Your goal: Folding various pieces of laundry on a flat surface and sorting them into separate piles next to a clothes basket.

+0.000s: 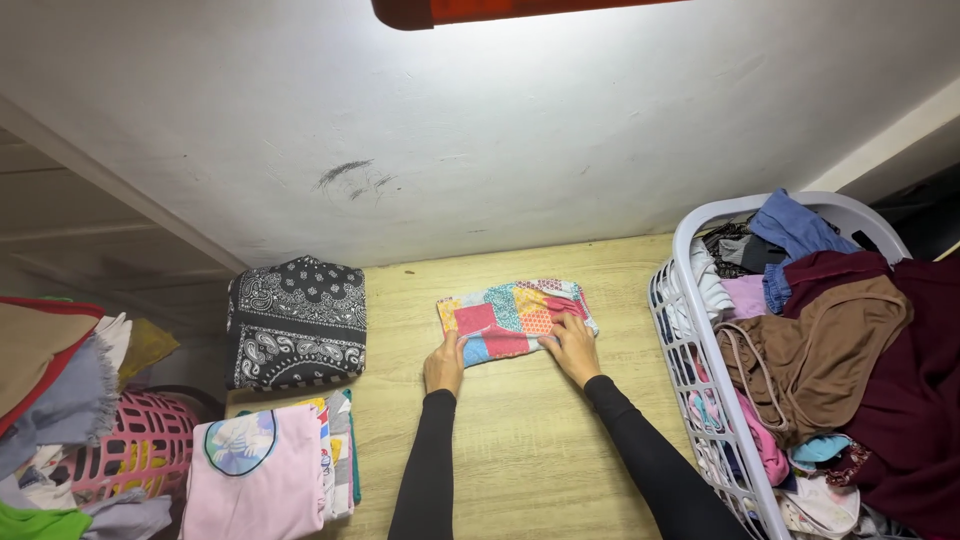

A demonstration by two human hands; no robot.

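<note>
Pink folded pile (262,475) (beside hands (445,366)), baskets (690,330) flanking.

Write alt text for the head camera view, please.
Both hands, left hand and right hand, press flat on a folded patchwork cloth on a wooden table, between folded stacks and a white laundry basket of clothes.

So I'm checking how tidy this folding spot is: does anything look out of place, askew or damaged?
Mostly tidy. The white basket on the right is overfilled, with a brown garment spilling over its rim. The wall carries a dark scuff. The patchwork cloth under both hands lies slightly askew.
</note>
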